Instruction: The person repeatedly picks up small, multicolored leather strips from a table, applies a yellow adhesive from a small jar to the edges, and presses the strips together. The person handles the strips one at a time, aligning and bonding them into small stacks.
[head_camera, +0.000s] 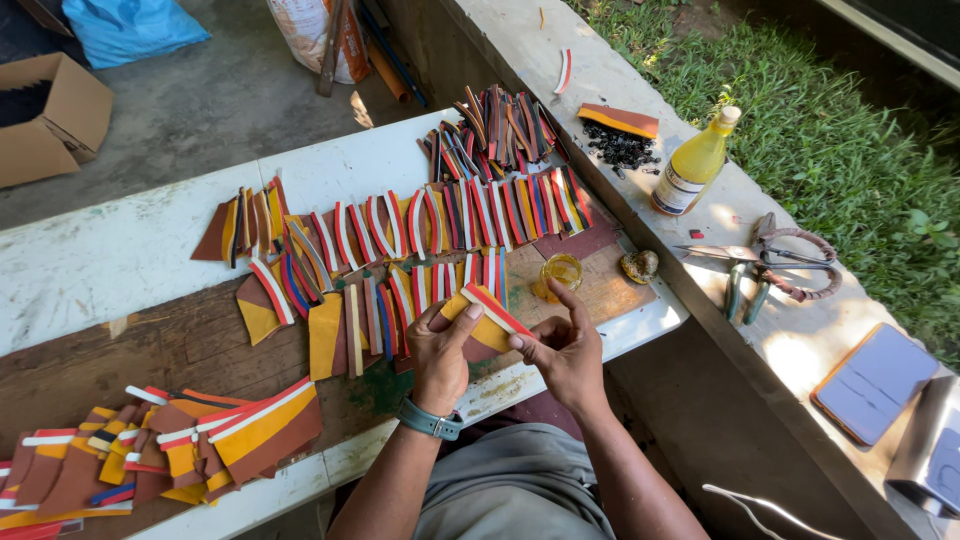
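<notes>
The left hand (437, 352) and the right hand (566, 350) both pinch one striped piece (487, 318) between their fingertips, held above the bench edge. I think the person is pressing its strips together. Just beyond the right fingers stands a small glue cup (562, 271), probably needed next.

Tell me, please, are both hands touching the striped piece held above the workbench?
Touching: the head view shows the left hand and right hand pinching the striped piece at its opposite ends.
</notes>
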